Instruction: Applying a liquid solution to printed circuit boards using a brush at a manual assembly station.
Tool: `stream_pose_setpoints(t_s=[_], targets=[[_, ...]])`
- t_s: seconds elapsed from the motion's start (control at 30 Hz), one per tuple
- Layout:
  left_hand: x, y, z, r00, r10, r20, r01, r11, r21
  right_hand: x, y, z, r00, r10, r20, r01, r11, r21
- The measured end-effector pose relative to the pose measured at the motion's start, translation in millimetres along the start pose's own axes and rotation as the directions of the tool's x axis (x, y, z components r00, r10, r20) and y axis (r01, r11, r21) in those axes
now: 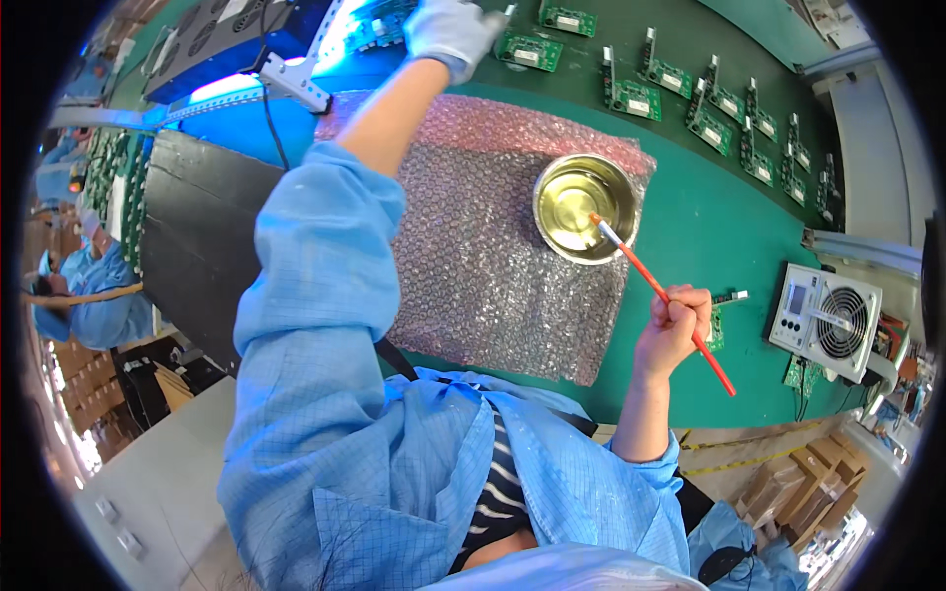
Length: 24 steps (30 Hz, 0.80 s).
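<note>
My right hand (674, 330) is closed round the red handle of a slim brush (646, 276). The brush slants into a round metal bowl (635, 202), and its tip is at the pale yellowish liquid (572, 202) inside. At the top edge my left hand (448, 37), in a white glove, reaches far out between a green circuit board (528, 52) and several boards under a bright blue light (379, 28). Its fingers are partly cut off by the picture's edge, so whether it holds anything is unclear. The bowl stands on a sheet of bubble wrap (483, 236).
Several circuit boards (637, 99) with upright black strips stand in rows at the far right of the green table (729, 227). A dark fan unit (232, 44) is at the far left; a white fan device (826, 320) sits at right. Other people (94, 286) work at left.
</note>
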State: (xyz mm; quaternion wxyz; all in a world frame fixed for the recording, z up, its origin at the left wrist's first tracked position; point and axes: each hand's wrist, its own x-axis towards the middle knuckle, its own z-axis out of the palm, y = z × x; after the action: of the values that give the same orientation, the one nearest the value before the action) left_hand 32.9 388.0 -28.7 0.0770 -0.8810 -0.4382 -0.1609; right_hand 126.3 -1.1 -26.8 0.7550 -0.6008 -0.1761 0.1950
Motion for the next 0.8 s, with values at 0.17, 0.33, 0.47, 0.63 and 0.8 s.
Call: stream_pose_setpoints(t_s=[0.17,0.33,0.47,0.63,0.8], targets=[[-14.0,27.1,-8.8,0.995,-0.033,0.098,0.035,0.999,-0.017,6.5,1.3,4.7,0.998,0.057,-0.008,-0.058,0.99,-0.131],[-32.2,13.5,-12.3,0.888,-0.207,0.411,0.457,0.495,-0.739,18.0,2.3,3.9,0.993,-0.046,0.104,0.08,0.931,-0.356],[-80.2,-23.4,-30.7,0.968,0.196,0.158,-0.033,0.721,-0.692,24.6,9.2,6.6,0.984,-0.042,0.173,0.106,0.92,-0.377],[-127.5,-29.3,-58.1,0.859,0.057,0.509,0.463,-0.512,-0.724,19.8,4.6,6.7,0.982,-0.032,0.188,0.095,0.938,-0.335],[-143.4,-26.9,-75.9,0.886,0.218,0.41,0.457,-0.566,-0.686,19.8,-23.2,-11.4,0.996,-0.047,0.079,0.07,0.949,-0.308]])
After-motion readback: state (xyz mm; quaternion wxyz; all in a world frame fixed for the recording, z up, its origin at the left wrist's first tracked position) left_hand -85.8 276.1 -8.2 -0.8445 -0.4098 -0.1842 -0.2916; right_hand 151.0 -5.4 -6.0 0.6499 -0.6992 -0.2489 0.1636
